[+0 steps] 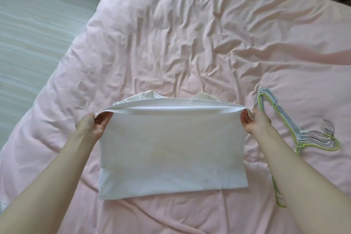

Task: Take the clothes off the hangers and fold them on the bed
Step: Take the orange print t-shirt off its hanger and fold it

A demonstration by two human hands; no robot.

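With the left hand and right hand each pinching 1 corner of the white shirt's raised fold above the bed, uneven lowering could skew it.

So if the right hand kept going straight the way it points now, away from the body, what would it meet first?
Probably bare pink duvet. The right hand, pinching the white garment's folded edge, points up the bed; the stacked hangers lie just to its right and look off that line, though depth is unclear.
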